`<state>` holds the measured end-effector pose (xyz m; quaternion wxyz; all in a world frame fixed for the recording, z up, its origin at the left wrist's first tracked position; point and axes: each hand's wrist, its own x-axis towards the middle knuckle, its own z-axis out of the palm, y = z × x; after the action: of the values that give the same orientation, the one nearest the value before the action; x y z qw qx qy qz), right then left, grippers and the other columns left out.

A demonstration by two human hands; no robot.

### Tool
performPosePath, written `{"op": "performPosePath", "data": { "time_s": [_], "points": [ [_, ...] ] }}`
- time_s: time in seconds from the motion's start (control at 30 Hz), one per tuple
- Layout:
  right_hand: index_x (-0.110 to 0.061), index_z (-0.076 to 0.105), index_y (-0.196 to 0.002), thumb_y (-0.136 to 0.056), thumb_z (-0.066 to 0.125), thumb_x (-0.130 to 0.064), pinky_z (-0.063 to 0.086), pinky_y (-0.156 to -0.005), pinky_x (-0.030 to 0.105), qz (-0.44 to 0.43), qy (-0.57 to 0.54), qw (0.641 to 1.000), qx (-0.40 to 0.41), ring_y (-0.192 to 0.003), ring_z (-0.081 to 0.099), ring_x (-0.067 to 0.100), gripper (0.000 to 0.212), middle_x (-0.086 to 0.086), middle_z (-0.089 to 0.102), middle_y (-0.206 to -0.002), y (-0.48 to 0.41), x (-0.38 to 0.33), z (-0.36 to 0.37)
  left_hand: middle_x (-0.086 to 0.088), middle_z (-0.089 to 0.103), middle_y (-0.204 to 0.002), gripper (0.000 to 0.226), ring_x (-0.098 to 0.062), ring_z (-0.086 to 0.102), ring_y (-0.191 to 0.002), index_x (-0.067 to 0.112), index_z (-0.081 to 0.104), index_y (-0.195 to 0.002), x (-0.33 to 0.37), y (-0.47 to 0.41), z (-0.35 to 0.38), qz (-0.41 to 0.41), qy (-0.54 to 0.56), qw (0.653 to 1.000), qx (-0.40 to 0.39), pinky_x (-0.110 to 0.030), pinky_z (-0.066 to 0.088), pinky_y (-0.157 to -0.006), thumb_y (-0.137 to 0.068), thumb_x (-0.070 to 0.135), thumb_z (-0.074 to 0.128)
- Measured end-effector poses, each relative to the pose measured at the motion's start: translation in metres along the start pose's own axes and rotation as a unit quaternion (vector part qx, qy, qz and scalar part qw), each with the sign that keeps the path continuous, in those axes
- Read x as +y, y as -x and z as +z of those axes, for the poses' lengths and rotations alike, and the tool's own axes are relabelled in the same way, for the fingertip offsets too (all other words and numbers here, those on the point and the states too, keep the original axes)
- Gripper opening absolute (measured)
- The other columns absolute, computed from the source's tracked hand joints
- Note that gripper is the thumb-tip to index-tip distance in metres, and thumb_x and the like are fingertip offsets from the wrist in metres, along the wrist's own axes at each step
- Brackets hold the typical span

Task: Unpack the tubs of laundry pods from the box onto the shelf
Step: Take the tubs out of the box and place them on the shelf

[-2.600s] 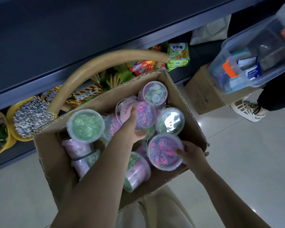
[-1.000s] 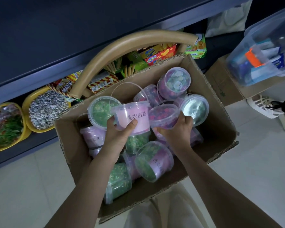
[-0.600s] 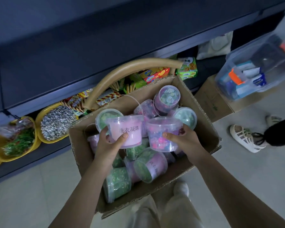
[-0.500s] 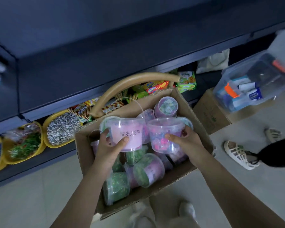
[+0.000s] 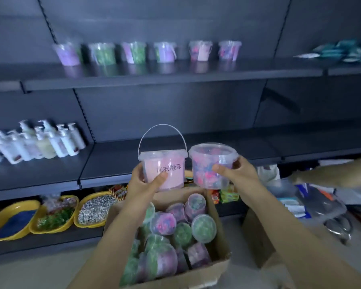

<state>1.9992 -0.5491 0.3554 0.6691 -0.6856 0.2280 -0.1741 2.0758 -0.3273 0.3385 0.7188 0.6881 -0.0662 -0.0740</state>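
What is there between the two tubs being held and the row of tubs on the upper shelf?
Nothing stands there: head view shows only bare middle shelf and dark back panel.

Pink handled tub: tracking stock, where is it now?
Head view, centre: left hand holds the pink clear-plastic tub above the cardboard box, beside the multicoloured tub in the right hand.

Dim, cool grey light fills the aisle, with deep shadow beneath each tier. Motion blur smears the row of tubs (image 5: 146, 52) on the far upper shelf (image 5: 175, 79), which carries their faint reflections, and the pump bottles (image 5: 35, 142) at left. The near pink tub (image 5: 163, 172) and speckled tub (image 5: 213, 163) are sharpest. The uprights (image 5: 283, 28) bow towards the wide-angle edges.
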Motion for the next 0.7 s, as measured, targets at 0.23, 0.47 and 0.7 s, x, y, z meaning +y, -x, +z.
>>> {"op": "performPosePath", "data": {
  "time_s": [0.23,0.47,0.7],
  "points": [
    [-0.012,0.058,-0.119,-0.065,0.084,-0.015,0.055,-0.074,0.031,-0.094,-0.001,0.996,-0.004,-0.099,0.064,0.020,0.060,0.003,0.066,-0.111,0.023,-0.090,-0.033,-0.001,0.058,-0.115,0.056,-0.003,0.058,-0.091,0.011,0.043,-0.127,0.086,0.031,0.018,0.106,-0.008,0.994,0.035,-0.010,0.048,-0.068,-0.078,0.012,0.072],
    [-0.014,0.056,-0.120,-0.064,0.085,-0.014,0.054,-0.084,0.035,-0.116,-0.011,0.993,-0.009,-0.103,0.062,0.019,0.064,0.001,0.065,-0.112,0.004,-0.141,-0.042,0.003,0.062,-0.115,0.057,-0.006,0.061,-0.100,0.015,0.047,-0.124,0.138,0.006,0.027,0.151,-0.009,0.988,0.030,-0.015,0.044,-0.077,-0.076,0.027,0.074],
    [-0.013,0.057,-0.120,-0.062,0.086,-0.019,0.054,-0.091,0.043,-0.131,-0.031,0.991,0.029,-0.104,0.063,0.024,0.065,0.004,0.066,-0.114,-0.075,-0.167,-0.036,0.004,0.059,-0.117,0.061,-0.004,0.058,-0.098,0.015,0.042,-0.128,0.158,-0.068,0.049,0.166,-0.003,0.986,0.030,-0.018,0.042,-0.080,-0.077,0.028,0.073]
  ]
}}
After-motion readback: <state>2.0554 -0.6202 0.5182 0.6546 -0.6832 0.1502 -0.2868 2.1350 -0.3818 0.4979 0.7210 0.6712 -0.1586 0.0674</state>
